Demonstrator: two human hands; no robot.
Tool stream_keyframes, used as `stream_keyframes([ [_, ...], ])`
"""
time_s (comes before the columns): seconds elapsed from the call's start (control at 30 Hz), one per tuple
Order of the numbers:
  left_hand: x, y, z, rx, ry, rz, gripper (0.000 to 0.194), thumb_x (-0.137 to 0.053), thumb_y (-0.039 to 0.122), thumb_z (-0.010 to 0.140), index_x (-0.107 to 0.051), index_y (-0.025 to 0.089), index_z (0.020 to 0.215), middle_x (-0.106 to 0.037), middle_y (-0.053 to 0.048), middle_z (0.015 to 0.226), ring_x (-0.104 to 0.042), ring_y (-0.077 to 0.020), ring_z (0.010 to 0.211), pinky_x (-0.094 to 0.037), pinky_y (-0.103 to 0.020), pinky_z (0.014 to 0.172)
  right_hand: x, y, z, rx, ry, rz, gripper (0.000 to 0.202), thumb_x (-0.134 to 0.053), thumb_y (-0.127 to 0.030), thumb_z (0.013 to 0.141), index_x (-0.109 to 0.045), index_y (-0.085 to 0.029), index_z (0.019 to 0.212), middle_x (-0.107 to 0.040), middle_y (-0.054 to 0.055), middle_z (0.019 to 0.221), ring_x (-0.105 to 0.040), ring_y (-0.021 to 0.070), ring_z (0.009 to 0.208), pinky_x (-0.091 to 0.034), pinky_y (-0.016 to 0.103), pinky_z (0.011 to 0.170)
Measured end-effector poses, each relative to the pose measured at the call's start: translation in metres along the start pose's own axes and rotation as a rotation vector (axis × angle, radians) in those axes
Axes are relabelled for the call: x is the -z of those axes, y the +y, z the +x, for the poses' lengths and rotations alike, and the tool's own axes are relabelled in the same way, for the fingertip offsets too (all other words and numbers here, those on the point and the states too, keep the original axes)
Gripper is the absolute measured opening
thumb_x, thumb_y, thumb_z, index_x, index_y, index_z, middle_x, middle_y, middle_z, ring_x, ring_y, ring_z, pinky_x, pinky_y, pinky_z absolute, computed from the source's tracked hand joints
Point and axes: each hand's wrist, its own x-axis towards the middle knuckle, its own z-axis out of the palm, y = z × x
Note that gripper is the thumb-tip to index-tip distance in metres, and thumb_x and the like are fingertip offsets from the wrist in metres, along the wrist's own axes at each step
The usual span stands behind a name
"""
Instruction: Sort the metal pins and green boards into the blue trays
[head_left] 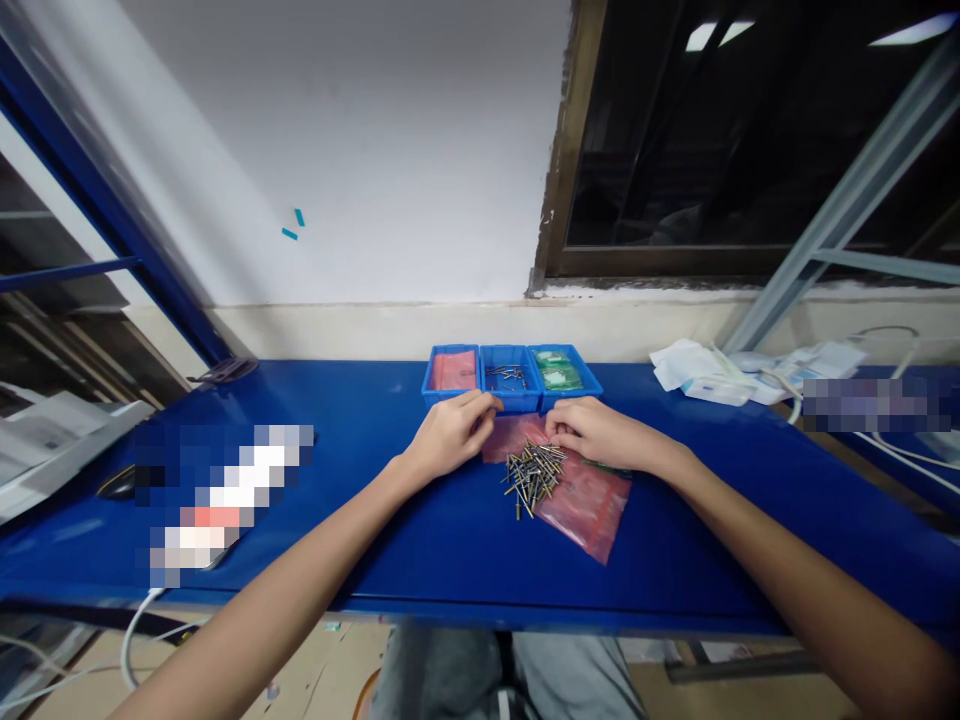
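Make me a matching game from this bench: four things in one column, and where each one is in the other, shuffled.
Things
1. large pile of metal pins
2. green packets
3. teal strips
4. white papers

Places
A. on the pale wall
B. toward the far right of the blue table
C. partly on pink plastic
D. inside the rightmost blue bin

Right pairs: 1-C, 2-D, 3-A, 4-B

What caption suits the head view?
Two bare hands work beside piled metal pins and pink bags, before three blue bins.
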Motion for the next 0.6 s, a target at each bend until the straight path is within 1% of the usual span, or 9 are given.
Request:
stream_keyframes([
  [0.2,0.0025,0.0048,0.0004,-0.020,-0.036,0.024,0.021,-0.042,0.014,0.097,-0.061,0.016,0.105,-0.066,-0.006,0.096,-0.060,-0.0134,0.077,-0.050,-0.028,0.071,0.0001,-0.0029,0.0008,0.006,-0.010,-0.003,0.019,-0.046,-0.009,0.091,-0.058,-0.018,0.079,-0.062,0.005,0.085,-0.056,0.0171,0.080,-0.040,0.030,0.075],
  [0.37,0.0027,0.0032,0.0003,-0.028,-0.025,0.040,0.022,-0.042,0.014,0.097,-0.061,0.016,0.106,-0.067,-0.006,0.096,-0.062,-0.0135,0.078,-0.051,-0.028,0.072,-0.0020,-0.0011,0.0016,0.018,-0.012,-0.030,0.021,-0.043,-0.010,0.093,-0.056,-0.018,0.078,-0.061,0.005,0.082,-0.057,0.0183,0.081,-0.039,0.030,0.075],
  [0.6,0.0020,0.0025,0.0006,-0.038,-0.035,0.060,0.022,-0.043,0.015,0.097,-0.062,0.017,0.107,-0.067,-0.006,0.095,-0.063,-0.0143,0.079,-0.053,-0.029,0.073,-0.0059,0.0051,0.0010,0.029,0.003,-0.028,0.020,-0.043,-0.007,0.091,-0.052,-0.019,0.079,-0.061,0.005,0.081,-0.055,0.0182,0.078,-0.038,0.030,0.071],
])
